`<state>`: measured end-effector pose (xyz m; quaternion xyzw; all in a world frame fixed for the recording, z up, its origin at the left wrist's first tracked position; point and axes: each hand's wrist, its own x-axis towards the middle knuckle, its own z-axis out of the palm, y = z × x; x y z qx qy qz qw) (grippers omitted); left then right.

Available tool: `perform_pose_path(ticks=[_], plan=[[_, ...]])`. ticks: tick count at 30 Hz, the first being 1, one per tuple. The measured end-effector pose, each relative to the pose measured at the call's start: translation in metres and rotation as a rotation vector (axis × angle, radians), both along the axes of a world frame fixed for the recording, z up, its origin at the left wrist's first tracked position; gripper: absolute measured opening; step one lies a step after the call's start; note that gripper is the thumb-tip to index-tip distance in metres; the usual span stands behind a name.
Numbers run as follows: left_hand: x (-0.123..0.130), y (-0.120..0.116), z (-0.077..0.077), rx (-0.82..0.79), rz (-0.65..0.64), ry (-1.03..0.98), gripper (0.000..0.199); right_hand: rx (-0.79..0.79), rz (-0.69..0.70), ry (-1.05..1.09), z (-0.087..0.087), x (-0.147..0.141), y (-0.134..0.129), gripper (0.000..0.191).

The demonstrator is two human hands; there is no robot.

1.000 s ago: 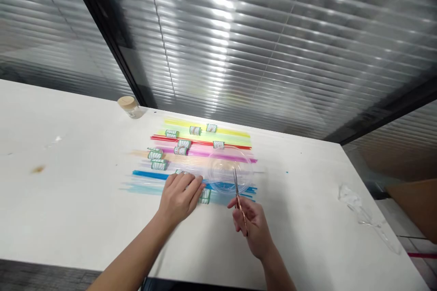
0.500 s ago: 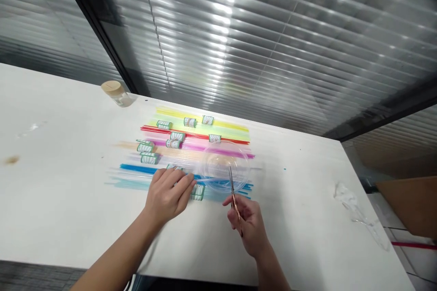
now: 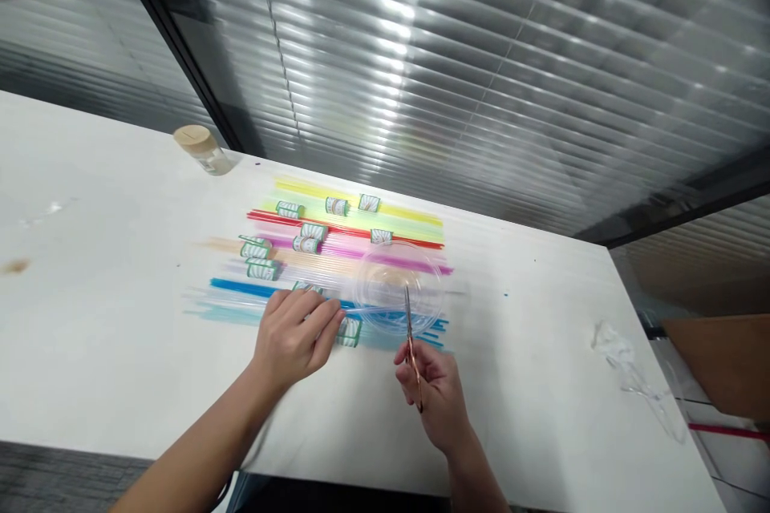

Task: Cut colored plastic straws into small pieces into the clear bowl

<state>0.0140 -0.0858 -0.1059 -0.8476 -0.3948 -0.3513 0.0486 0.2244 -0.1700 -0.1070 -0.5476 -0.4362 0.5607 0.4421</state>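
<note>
My left hand (image 3: 296,333) is closed, pinching a thin, pale, see-through plastic tube (image 3: 374,309) that points right from the fingertips. In my right hand (image 3: 438,389) is a pair of scissors (image 3: 409,322) with copper-coloured handles, its blades pointing away from me. The blades lie over a clear round plastic bowl (image 3: 438,272), at the tube's right end; whether they touch the tube I cannot tell. Under the bowl and my left hand run bundles of blue tubes (image 3: 241,288) and pale blue tubes (image 3: 225,313). A green-and-white paper label (image 3: 349,332) shows beside my left fingers.
Farther back lie yellow (image 3: 409,215), red (image 3: 354,233) and purple tubes (image 3: 415,264), several with paper labels. A jar with a tan lid (image 3: 196,138) stands at the back left of the white table (image 3: 120,337). Crumpled clear plastic (image 3: 613,343) lies on the right.
The view has shifted slightly. My right fingers have drawn in a little around the scissor handles. My left hand keeps its hold on the tube.
</note>
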Motion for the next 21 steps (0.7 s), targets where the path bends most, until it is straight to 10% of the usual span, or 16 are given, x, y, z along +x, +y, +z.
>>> perform_pose_path(ticks=[21], plan=[[0.0036,0.0001,-0.0019,0.000,0.038,-0.052,0.011,-0.016,0.025,0.106,-0.0020,0.0000,-0.0062,0.049]])
